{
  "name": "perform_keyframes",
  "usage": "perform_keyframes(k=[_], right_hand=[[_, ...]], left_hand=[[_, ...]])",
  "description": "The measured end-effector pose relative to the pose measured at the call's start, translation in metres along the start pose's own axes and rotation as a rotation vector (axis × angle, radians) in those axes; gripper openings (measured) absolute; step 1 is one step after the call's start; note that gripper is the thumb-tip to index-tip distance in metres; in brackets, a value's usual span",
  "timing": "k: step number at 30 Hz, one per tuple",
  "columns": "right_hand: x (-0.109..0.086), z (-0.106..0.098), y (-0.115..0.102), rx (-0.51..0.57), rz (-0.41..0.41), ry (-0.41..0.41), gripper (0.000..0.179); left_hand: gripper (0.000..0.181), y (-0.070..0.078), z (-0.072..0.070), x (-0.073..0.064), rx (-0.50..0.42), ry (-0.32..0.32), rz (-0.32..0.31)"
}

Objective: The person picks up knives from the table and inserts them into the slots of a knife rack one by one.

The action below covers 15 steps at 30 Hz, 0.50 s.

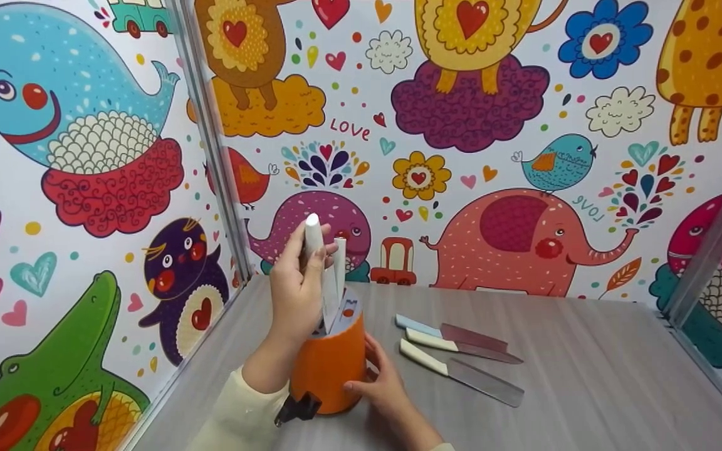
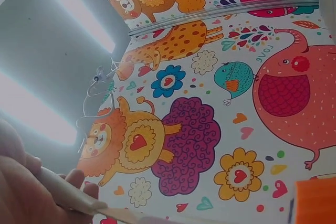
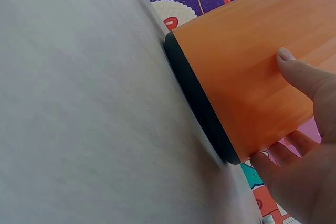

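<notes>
My left hand point(image 1: 295, 288) grips the white handle of a knife point(image 1: 314, 233), whose blade points down to the top of an orange knife block point(image 1: 329, 373). Whether the blade tip is inside a slot cannot be told. Beside it, another white handle point(image 1: 340, 250) stands up from the block. Low on the block's right side, my right hand point(image 1: 387, 383) holds it between thumb and fingers. The right wrist view shows the block's dark base point(image 3: 197, 98) on the table. In the left wrist view, fingers point(image 2: 76, 179) curl round the knife handle point(image 2: 65, 190).
Three knives lie on the grey table point(image 1: 586, 376) right of the block: one with a light blue handle point(image 1: 420, 324), one with a cream handle point(image 1: 430, 339), and a broad-bladed one point(image 1: 486, 381). Printed wall panels point(image 1: 461, 169) enclose the table at the back and sides.
</notes>
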State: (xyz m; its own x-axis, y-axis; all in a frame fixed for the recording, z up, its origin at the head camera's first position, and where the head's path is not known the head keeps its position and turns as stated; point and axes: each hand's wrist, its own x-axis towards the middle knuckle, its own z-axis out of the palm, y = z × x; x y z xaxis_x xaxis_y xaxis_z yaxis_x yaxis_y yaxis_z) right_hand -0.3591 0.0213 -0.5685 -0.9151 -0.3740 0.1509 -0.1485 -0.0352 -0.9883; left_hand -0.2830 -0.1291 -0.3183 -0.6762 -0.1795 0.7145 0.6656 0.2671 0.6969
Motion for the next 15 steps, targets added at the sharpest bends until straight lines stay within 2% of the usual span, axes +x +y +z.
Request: perform_keyframes(k=[8,15], right_hand=[[0.0,0.001,0.0,-0.023,-0.033,-0.002,0.106],[0.0,-0.001,0.0,-0.008,-0.016,0.011,0.107]], left_hand=[[0.053,-0.013,0.005,-0.003,0.013,-0.021,-0.109],[0.054,-0.031,0.009,-0.008,0.014,-0.019,-0.177]])
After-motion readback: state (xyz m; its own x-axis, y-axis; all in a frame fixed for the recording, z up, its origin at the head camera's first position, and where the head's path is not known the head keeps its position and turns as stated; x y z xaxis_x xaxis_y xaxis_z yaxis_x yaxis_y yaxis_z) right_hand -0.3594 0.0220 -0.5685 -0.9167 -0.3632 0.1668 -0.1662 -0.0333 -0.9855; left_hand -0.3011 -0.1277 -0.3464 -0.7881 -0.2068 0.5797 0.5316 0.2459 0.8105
